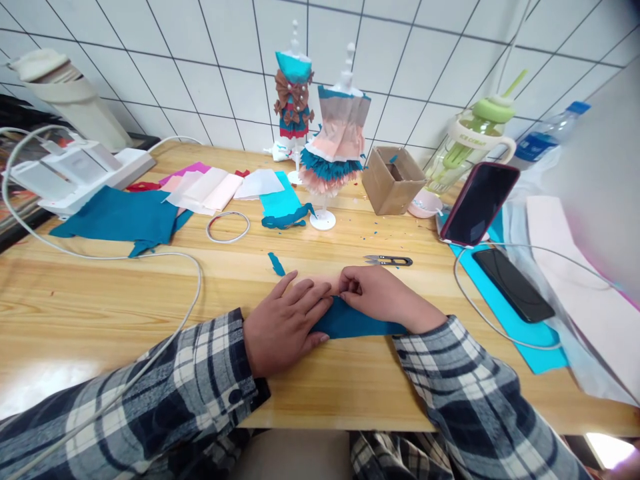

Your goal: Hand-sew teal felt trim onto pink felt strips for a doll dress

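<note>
A strip of dark teal crepe paper (pixel 357 320) lies on the table in front of me, with a pale pink strip (pixel 324 283) along its far edge. My left hand (pixel 290 317) rests on the left end of the teal strip, fingers stretched out and flat. At the seam of pink and teal, my right hand (pixel 373 292) is closed in a pinch; its fingertips partly hide the paper edge there. Just beyond the right hand lie small thread snips (pixel 389 261). A teal scrap (pixel 276 264) sits beyond the left hand.
Two small dress forms in paper dresses (pixel 343 133) (pixel 294 100) stand at the back, beside a cardboard box (pixel 393 183). Paper sheets (pixel 120 217), a wire ring (pixel 228 227) and a power strip (pixel 100 177) are left. Phones (pixel 514 283) (pixel 480 203) and a cable (pixel 465 300) lie right.
</note>
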